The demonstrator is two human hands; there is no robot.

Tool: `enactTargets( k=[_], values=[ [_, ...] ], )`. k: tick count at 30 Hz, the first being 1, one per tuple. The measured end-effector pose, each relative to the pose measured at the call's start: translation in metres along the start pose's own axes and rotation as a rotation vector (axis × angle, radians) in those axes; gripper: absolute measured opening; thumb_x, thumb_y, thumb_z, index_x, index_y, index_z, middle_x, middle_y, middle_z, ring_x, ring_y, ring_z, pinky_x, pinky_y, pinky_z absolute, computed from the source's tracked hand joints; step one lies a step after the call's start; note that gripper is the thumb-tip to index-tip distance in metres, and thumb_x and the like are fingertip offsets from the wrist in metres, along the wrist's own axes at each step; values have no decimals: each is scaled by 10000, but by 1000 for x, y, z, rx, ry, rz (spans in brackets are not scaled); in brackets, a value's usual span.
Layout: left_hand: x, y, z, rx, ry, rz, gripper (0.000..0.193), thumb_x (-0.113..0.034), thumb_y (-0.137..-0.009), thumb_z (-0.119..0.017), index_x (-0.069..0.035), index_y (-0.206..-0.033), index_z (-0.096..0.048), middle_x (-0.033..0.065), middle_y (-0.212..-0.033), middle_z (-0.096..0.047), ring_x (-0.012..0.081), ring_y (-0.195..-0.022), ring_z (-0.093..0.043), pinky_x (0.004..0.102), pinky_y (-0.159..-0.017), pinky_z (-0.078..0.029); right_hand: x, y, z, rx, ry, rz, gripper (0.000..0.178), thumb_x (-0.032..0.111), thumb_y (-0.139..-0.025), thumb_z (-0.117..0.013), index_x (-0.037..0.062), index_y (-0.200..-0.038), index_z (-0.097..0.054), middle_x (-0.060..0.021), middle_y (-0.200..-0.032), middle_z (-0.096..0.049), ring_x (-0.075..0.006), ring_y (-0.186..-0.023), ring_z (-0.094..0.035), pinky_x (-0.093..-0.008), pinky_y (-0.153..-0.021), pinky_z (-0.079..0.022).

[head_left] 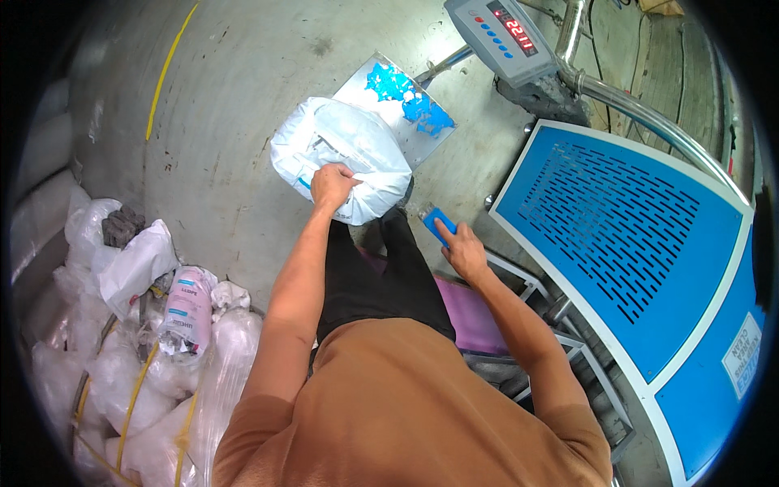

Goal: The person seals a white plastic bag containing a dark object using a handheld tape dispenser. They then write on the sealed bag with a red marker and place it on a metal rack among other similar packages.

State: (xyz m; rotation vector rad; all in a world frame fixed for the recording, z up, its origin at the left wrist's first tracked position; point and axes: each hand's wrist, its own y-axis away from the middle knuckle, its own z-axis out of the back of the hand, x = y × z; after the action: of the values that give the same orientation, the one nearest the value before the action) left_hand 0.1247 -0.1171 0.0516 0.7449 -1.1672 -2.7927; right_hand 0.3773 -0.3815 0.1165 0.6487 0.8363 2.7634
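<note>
A brown short-sleeved T-shirt (406, 414) was worn, plain, no print or logo seen; it filled the frame btwn approx. 5 and 7 o'clock. Sleeves ended above the elbows, so both forearms were left bare. Fabric looked like smooth cotton, w/ soft folds at the shoulders and a rounded hem edge toward 12 o'clock. Black trousers (373, 280) were seen beyond the shirt hem, nr. frame centre, dark and unpatterned, narrowing toward 12 o'clock. Left hand (333, 183) and right hand (465, 252) were bare: no gloves, no watch, no rings or wristbands visible. Footwear could not be made out.
</note>
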Motion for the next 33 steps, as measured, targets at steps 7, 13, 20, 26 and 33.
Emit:
enactTargets(
  k=[7, 13, 20, 26, 33],
  values=[
    [-3, -3, -7, -23, -10, 18, 262, -251, -689, -922, -98, -868, -807, 120, -864, -775, 299, -846, -736, 405, -777, -560, 10, -80, -52, -54, 36, -4, 481, 144, -895, -569, 159, -1375, -591, -231, -1054, -597, -412, -918, -641, -514, -778, -540],
    [15, -6, -19, -69, -26, -55, 273, -247, -673, -932, -97, -864, -807, 131, -859, -773, 299, -828, -738, 411, -780, -560, -55, -84, -123, 240, 179, -119, 291, 164, -938, -548, 102, -1155, -731, -260, -1146, -622, -440, -1016, -671, -506, -861, -570],
    [23, 7, -23, -282, -20, -358, 390, -271, -679, -927, -45, -889, -688, 116, -897, -668, 280, -876, -658, 380, -791, -524, -121, 26, -102, 74, -836, -823, 342, 151, -916, -645, 89, -1252, -665, -134, -1278, -661, -303, -1011, -696, -438, -874, -575],
    [6, 33, 18, -145, 34, -283, 485, -333, -706, -921, -27, -985, -667, 96, -928, -618, 257, -860, -603, 373, -781, -513, -52, 50, -18, 8, -2066, -782, 370, 180, -960, -672, 81, -1308, -593, -51, -1170, -673, -185, -958, -655, -414, -860, -588],
    [-9, 83, 31, 538, 587, -11, 402, -408, -936, -731, -23, -1052, -737, 116, -941, -750, 202, -843, -697, 346, -782, -546, 42, 33, 41, 32, -2156, -710, 401, 172, -961, -667, 50, -1333, -577, -72, -1126, -685, -172, -887, -661, -320, -827, -574]
  ],
)
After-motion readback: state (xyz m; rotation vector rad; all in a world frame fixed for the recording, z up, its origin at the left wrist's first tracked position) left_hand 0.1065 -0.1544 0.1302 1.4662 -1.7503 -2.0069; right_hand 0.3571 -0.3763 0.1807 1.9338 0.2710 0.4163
